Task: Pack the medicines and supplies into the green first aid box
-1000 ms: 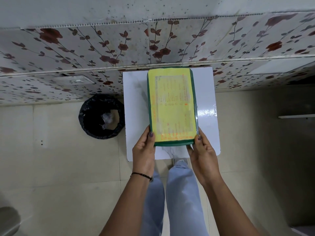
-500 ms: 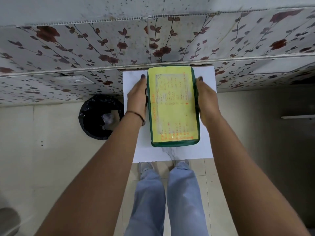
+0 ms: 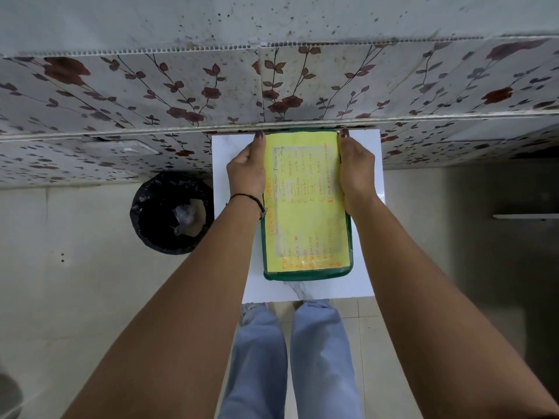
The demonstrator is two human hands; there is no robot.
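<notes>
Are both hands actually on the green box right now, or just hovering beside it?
Touching. The head view shows the left hand and right hand pressed flat against the long sides of the green box, fingertips reaching its far end, no gap visible.

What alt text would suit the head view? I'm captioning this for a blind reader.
Seen from above, a person's left hand and right hand grip the long sides of a closed green first aid box with a yellow handwritten label, lying on a small white table against a floral wall. A black-lined bin stands left of the table.
</notes>
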